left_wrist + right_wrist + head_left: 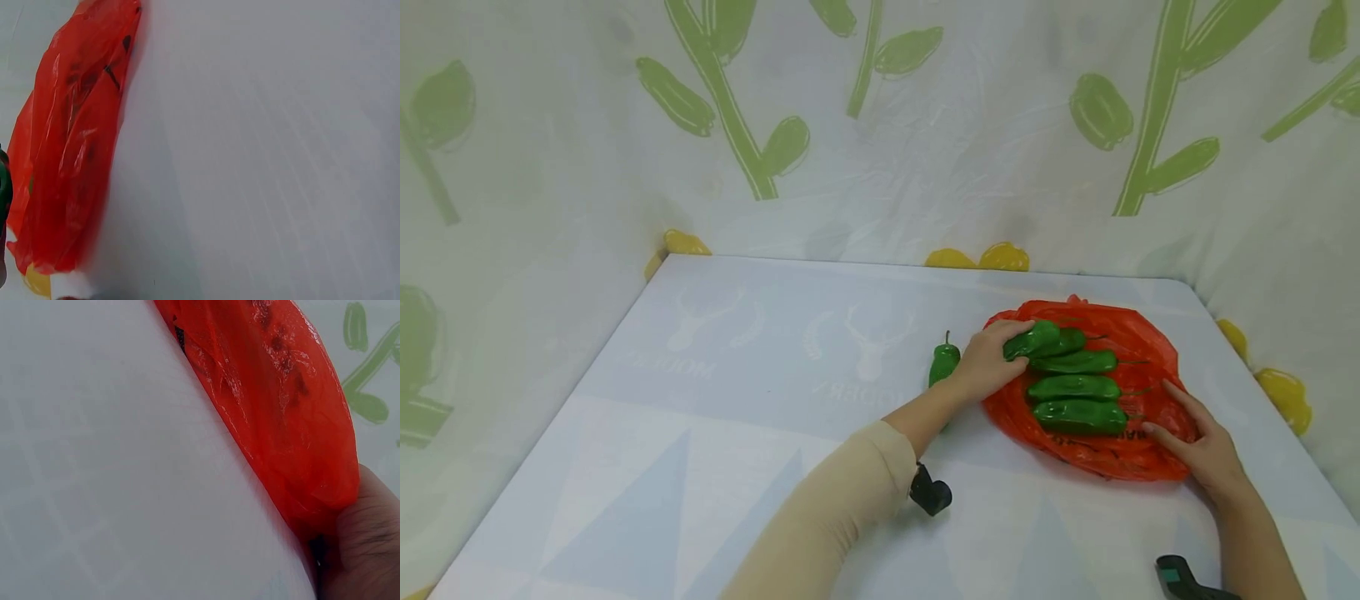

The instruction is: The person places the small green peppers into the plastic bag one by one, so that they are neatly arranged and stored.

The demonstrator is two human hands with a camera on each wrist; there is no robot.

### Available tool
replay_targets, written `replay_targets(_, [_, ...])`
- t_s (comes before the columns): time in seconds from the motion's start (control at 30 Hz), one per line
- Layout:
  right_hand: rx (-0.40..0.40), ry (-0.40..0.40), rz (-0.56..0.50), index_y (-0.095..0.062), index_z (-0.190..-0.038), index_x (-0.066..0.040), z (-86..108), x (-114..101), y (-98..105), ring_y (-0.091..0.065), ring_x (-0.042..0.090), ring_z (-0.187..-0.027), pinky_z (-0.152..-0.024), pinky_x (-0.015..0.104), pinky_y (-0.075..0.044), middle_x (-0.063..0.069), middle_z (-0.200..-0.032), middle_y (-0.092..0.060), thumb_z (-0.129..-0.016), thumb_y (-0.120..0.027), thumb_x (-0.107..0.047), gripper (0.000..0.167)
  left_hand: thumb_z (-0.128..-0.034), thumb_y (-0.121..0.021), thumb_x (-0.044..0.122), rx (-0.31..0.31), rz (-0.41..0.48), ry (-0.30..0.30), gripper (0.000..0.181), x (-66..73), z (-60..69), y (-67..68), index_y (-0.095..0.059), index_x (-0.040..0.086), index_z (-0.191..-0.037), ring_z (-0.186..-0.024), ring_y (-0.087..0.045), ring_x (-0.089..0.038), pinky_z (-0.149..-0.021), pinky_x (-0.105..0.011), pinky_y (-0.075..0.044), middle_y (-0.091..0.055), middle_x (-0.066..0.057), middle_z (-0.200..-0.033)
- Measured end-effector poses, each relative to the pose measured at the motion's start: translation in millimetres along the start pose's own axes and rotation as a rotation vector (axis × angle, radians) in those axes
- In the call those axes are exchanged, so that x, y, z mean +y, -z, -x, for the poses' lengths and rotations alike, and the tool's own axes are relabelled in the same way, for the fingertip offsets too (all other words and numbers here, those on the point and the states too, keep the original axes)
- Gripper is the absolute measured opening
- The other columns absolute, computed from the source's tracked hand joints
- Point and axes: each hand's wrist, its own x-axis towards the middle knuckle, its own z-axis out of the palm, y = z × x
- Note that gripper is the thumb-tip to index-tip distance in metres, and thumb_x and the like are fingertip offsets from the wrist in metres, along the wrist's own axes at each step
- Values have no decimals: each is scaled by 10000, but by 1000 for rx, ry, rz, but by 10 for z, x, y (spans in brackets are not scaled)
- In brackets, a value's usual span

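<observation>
A red plastic bag [1150,342] lies spread open on the table's right side, with several green peppers [1078,417] in a row on it. At the bag's left rim, my left hand [985,364] grips a green pepper [1036,337] between thumb and fingers. In the left wrist view only a sliver of that pepper [5,187] shows at the left edge. My right hand [1213,454] holds the bag's right rim, thumb and a finger reaching over it; the right wrist view shows the hand [369,544] against the red plastic [300,437].
Another green pepper [944,362] lies on the table just left of the bag, partly hidden by my left forearm. The pale patterned table [737,350] meets a leaf-printed curtain [925,183] at the back. Black wrist devices [931,492] show by both arms.
</observation>
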Motion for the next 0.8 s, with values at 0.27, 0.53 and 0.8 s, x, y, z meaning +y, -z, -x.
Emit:
replay_targets(0.27, [-3,-15,-25,-98,-1514,-353,-11,8,-1,65,474,-1398,-1019,729,-70,196,-1567,45,-921,-591,-361,771,-901,-601,99,-49,13,-54,491,74,-91,-183,-497,136,-1379,-1292,-424,-74,-1031,-176,-343,-510,28,-1391])
replay_targets(0.53, [-4,-4,-62,-123,-1508,-376,8,39,-10,79,442,-1408,-1024,722,-73,129,-1581,58,-921,-593,-349,752,-895,-634,135,-33,-33,-35,473,129,-144,-400,-526,151,-1355,-1229,-467,-57,-991,-136,-357,-536,34,-1348])
replay_targets(0.8, [-6,-13,-45,-114,-1511,-365,5,9,-6,71,466,-1399,-1015,731,-84,185,-1569,56,-922,-591,-354,757,-874,-677,172,10,-139,-23,444,150,-191,-538,-580,166,-1307,-1202,-484,-89,-967,-130,-362,-561,47,-1319])
